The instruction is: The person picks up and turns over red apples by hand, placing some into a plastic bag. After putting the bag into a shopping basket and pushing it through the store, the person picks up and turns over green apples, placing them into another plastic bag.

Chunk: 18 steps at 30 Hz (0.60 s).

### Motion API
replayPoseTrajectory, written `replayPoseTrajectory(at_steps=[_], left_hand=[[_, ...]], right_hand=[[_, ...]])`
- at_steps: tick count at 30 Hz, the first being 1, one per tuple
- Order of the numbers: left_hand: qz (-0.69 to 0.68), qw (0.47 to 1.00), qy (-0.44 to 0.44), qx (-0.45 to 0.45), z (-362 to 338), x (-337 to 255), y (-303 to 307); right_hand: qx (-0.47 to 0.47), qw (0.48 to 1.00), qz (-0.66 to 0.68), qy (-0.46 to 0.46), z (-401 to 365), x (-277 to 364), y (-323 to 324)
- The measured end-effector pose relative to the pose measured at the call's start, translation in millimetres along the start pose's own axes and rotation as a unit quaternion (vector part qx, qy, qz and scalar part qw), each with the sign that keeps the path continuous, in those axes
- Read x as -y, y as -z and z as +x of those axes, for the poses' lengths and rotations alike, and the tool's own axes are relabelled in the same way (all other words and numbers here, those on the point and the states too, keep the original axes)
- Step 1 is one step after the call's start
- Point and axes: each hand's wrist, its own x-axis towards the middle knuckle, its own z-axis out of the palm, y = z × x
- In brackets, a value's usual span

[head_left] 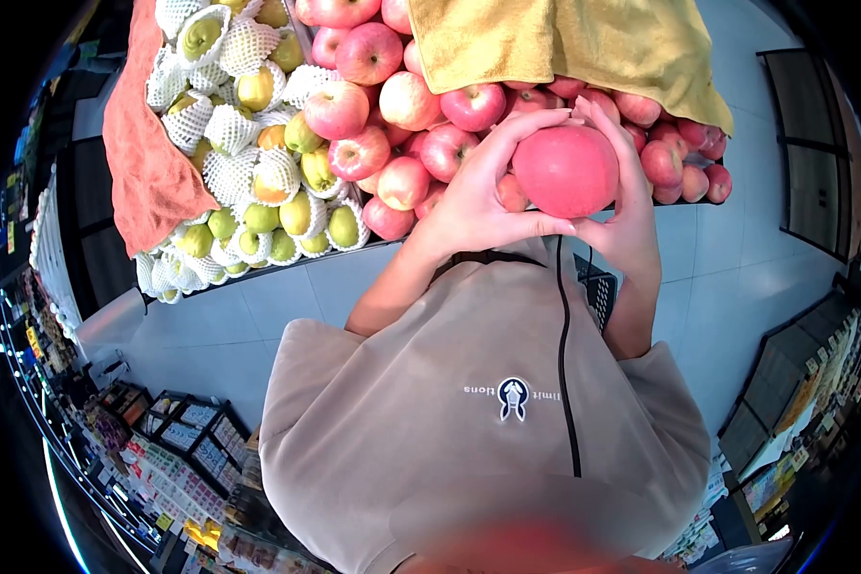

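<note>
A big pinkish-red apple (566, 172) is cradled between both of my hands, just in front of my chest at the near edge of the fruit display. My left hand (493, 182) is curved around its left side, thumb along the underside and fingers over the top. Around the right side wraps my right hand (627, 187), with its fingertips meeting near the top. Behind and to the left lies a heap of red apples (368, 55). Smaller reddish fruits (662, 163) sit close beyond my right hand.
A yellow cloth (564, 43) covers the back of the apple heap. Yellow-green fruits in white foam nets (230, 177) fill the left side, beside an orange cloth (153, 153). Store shelves (191, 430) stand behind me, and a tiled floor (297, 297) surrounds the display.
</note>
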Motion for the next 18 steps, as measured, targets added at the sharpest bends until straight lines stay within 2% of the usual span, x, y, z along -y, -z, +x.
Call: replayPoseTrajectory(at_steps=[2,4,6,8,10,12,16,18], left_hand=[[0.003,1.000,0.012,0.023,-0.8,0.0,2.2],[0.006,0.999,0.023,0.047,0.2,3.0,4.2],[0.111,0.992,-0.057,0.030,1.7,9.3,4.0],[0.139,0.987,-0.073,0.019,3.8,8.8,2.9],[0.168,0.982,-0.090,0.009,4.7,9.4,2.6],[0.149,0.987,-0.066,-0.002,2.8,12.3,2.2],[0.130,0.989,-0.073,-0.003,3.2,12.0,-4.3],[-0.080,0.996,-0.008,-0.036,2.4,9.2,-9.9]], right_hand=[[0.048,0.982,0.150,-0.101,-2.1,1.8,2.6],[0.035,0.981,0.154,-0.109,-5.7,-3.4,0.1],[0.023,0.980,0.157,-0.116,-8.7,-9.4,-5.2],[-0.041,0.995,0.094,-0.003,-6.6,-13.9,-15.3],[-0.062,0.995,0.079,0.023,-4.3,-16.3,-22.3],[-0.085,0.993,0.064,0.048,-2.7,-18.2,-25.7],[-0.129,0.988,0.026,0.077,-3.3,-24.2,-30.3],[-0.141,0.987,0.009,0.081,-2.9,-24.5,-29.9]])
